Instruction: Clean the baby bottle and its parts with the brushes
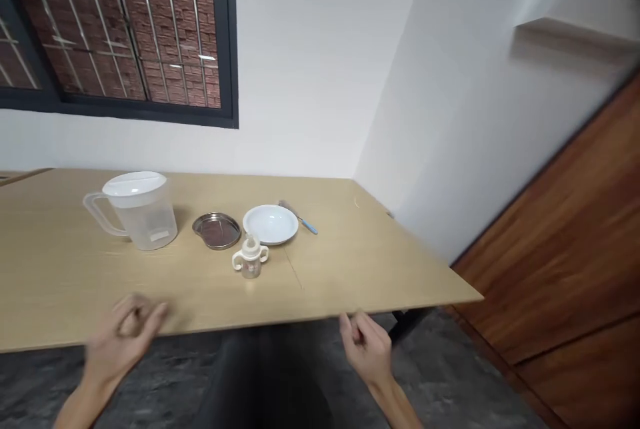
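Observation:
My left hand (123,336) hovers by the table's front edge, slightly blurred, thumb apart from the loosely curled fingers and nothing between them. At the same edge, farther right, my right hand (367,346) is curled into a loose fist with no object showing in it. A small clear baby cup (251,268) with two cream handles and a cream lid stands upright between and beyond my hands. Behind it are a white bowl (271,224) and a round metal tray (217,230). Left of these stands a translucent plastic pitcher (145,212) with a lid.
A blue-handled utensil (309,226) lies partly behind the bowl, its far end grey. The wooden table (380,262) meets a white wall (310,69) at the back. A barred window (125,29) is at the upper left, and wooden panelling (560,269) at the right.

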Available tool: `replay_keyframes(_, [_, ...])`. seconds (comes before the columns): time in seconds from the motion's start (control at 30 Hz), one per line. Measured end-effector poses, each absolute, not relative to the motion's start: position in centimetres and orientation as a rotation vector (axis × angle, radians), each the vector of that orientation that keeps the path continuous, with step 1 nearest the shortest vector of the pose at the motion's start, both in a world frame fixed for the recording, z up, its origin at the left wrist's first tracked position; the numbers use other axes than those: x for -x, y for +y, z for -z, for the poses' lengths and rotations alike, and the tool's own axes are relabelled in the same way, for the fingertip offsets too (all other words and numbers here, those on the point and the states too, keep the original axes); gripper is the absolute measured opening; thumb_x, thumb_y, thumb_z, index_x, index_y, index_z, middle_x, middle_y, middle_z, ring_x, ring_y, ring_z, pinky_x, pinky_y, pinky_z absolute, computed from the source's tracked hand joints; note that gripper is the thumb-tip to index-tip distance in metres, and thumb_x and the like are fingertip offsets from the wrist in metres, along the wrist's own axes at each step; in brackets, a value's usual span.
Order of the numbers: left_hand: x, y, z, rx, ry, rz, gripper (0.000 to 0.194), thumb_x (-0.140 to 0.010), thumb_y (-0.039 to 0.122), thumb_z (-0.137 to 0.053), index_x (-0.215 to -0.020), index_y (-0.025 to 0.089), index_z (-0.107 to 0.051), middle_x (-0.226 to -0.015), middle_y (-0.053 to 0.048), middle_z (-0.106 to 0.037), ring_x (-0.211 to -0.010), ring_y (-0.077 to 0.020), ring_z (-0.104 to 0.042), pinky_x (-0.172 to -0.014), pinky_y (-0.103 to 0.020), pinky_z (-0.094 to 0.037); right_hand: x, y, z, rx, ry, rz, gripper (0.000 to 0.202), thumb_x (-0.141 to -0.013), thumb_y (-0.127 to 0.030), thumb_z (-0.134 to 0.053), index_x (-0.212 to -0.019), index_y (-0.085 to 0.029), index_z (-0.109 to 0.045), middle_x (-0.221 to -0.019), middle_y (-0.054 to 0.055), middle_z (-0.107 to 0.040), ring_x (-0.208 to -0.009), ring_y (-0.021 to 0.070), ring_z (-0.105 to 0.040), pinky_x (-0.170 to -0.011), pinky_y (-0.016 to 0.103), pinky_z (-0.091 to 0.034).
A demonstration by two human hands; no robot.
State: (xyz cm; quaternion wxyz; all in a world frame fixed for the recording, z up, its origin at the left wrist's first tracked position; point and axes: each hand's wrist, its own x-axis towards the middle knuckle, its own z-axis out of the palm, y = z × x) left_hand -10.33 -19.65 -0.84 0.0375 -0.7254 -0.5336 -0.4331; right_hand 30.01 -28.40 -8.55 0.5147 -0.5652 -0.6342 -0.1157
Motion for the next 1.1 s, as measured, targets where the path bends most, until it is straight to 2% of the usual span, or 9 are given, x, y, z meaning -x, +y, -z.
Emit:
replay_keyframes(0.07, [7.4,-15.9,1.8,2.402,-1.616,1.405,0.028,-0.081,0.047,-0.068,-0.089,0.021,-0.06,-0.085,-0.001,-0.066,-0.079,-0.0191,-0.064,-0.076,-0.031,-0.053,-27.0,-23.1,5.6,1.313,-1.535,0.137,0.027,-0.089,-0.023,-0.056,-0.068,-0.025,-0.04,-0.062,-0.003,-0.042,-0.056,0.0151,-0.046,-0.055,0.03,-0.042])
replay_keyframes(0.13, [4.1,-12.5,2.2,2.598,-1.694,1.383,0.05,-0.076,0.047,-0.074,-0.115,0.021,-0.057,-0.113,-0.008,-0.065,-0.098,-0.0245,-0.065,-0.086,-0.038,-0.054,-24.2,-18.5,3.5,1.258,-1.611,-0.039,0.013,-0.086,-0.029,-0.062,-0.087,-0.023,-0.052,-0.08,0.002,-0.055,-0.075,0.0189,-0.056,-0.069,0.033,-0.05])
replay_keyframes(0.2, [1.1,-9.8,2.4,2.817,-1.678,1.386,0.067,-0.071,0.043,-0.077,-0.128,0.022,-0.05,-0.125,-0.01,-0.061,-0.112,-0.0288,-0.061,-0.095,-0.042,-0.051,-22.1,-14.8,2.4,1.237,-1.653,-0.177,0.041,-0.08,-0.036,-0.071,-0.112,-0.02,-0.052,-0.105,0.009,-0.058,-0.098,0.0238,-0.058,-0.085,0.039,-0.052])
replay_keyframes(0.23, [-0.1,-8.7,2.5,2.904,-1.665,1.404,0.066,-0.071,0.04,-0.076,-0.128,0.022,-0.05,-0.125,-0.01,-0.061,-0.114,-0.029,-0.06,-0.096,-0.042,-0.051,-21.3,-13.2,2.2,1.224,-1.677,-0.24,0.056,-0.075,-0.039,-0.075,-0.12,-0.019,-0.05,-0.114,0.012,-0.057,-0.107,0.0262,-0.056,-0.091,0.042,-0.051])
replay_keyframes(0.33, [-2.6,-6.8,3.4,3.087,-1.597,1.476,0.052,-0.07,0.027,-0.07,-0.12,0.021,-0.055,-0.116,-0.008,-0.065,-0.105,-0.0268,-0.063,-0.092,-0.039,-0.052,-20.2,-9.8,2.3,1.196,-1.735,-0.439,0.072,-0.066,-0.042,-0.082,-0.125,-0.018,-0.048,-0.12,0.013,-0.055,-0.112,0.0277,-0.054,-0.096,0.043,-0.048])
replay_keyframes(0.5, [-4.2,-5.8,4.6,3.061,-1.759,1.509,0.03,-0.068,0.016,-0.058,-0.097,0.019,-0.065,-0.088,-0.003,-0.07,-0.082,-0.0239,-0.065,-0.075,-0.033,-0.053,-20.2,-7.7,2.4,1.141,-1.819,-0.674,0.054,-0.068,-0.04,-0.081,-0.11,-0.022,-0.054,-0.104,0.004,-0.059,-0.091,0.0195,-0.057,-0.08,0.033,-0.05])
replay_keyframes(0.67, [-4.3,-4.2,3.8,3.153,-1.61,1.427,0.022,-0.063,0.017,-0.055,-0.084,0.018,-0.064,-0.079,0.0,-0.066,-0.072,-0.0199,-0.06,-0.066,-0.028,-0.048,-20.7,-6.6,0.6,1.155,-1.89,-0.554,0.039,-0.07,-0.041,-0.08,-0.092,-0.022,-0.055,-0.092,0.002,-0.059,-0.087,0.0192,-0.055,-0.075,0.032,-0.048])
replay_keyframes(0.83, [-3.9,-2.8,3.3,3.278,-1.434,1.339,0.011,-0.06,0.018,-0.057,-0.071,0.018,-0.057,-0.063,0.004,-0.051,-0.057,-0.0126,-0.044,-0.054,-0.024,-0.038,-20.8,-5.9,-0.9,1.247,-1.956,-0.498,0.039,-0.069,-0.051,-0.079,-0.078,-0.021,-0.056,-0.082,0.002,-0.058,-0.074,0.0174,-0.055,-0.064,0.031,-0.048])
replay_keyframes(1.1, [-3.1,-3.2,4.4,3.236,-1.46,1.378,0.013,-0.058,0.026,-0.063,-0.062,0.018,-0.054,-0.057,0.004,-0.051,-0.053,-0.012,-0.044,-0.051,-0.023,-0.035,-21.0,-6.2,-0.1,1.157,-1.997,-0.563,0.035,-0.069,-0.048,-0.082,-0.091,-0.024,-0.07,-0.08,0.001,-0.063,-0.072,0.0163,-0.06,-0.067,0.03,-0.049])
